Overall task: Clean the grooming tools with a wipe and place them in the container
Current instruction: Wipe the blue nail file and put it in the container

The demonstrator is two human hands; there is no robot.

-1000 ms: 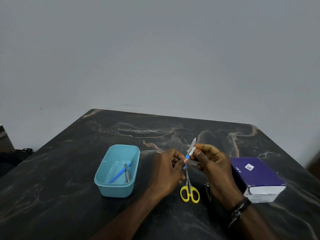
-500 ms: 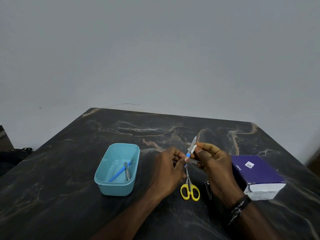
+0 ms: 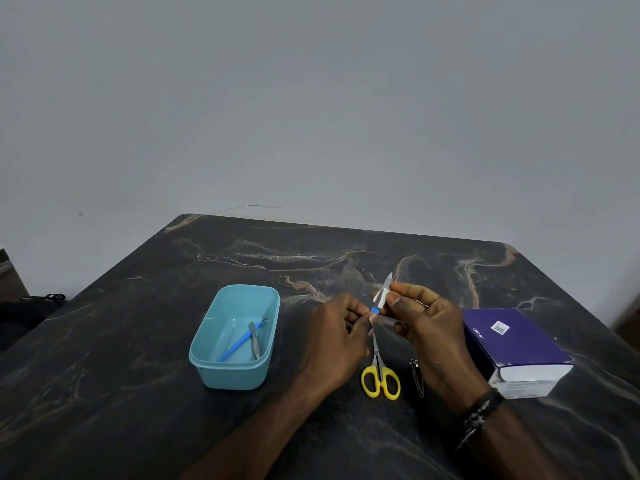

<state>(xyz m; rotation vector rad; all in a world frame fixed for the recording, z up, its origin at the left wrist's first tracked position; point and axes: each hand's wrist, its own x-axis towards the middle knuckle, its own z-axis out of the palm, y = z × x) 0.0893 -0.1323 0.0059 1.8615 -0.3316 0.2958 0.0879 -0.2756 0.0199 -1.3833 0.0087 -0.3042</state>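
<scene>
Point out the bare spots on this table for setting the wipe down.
Bare: the table's left part beside the teal container, and the far strip behind both hands. Crowded: between the left hand and the purple box, where yellow scissors and a metal clipper lie.

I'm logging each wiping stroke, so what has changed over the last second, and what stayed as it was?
Very little. The right hand, pinching the white wipe round the blade of the blue-handled tool, stayed near the blade's base; any slide is too small to tell. The left hand still holds the blue handle. Nothing was taken up or let go. The yellow scissors, the nail clipper, the blue container and the purple box have not moved.
</scene>
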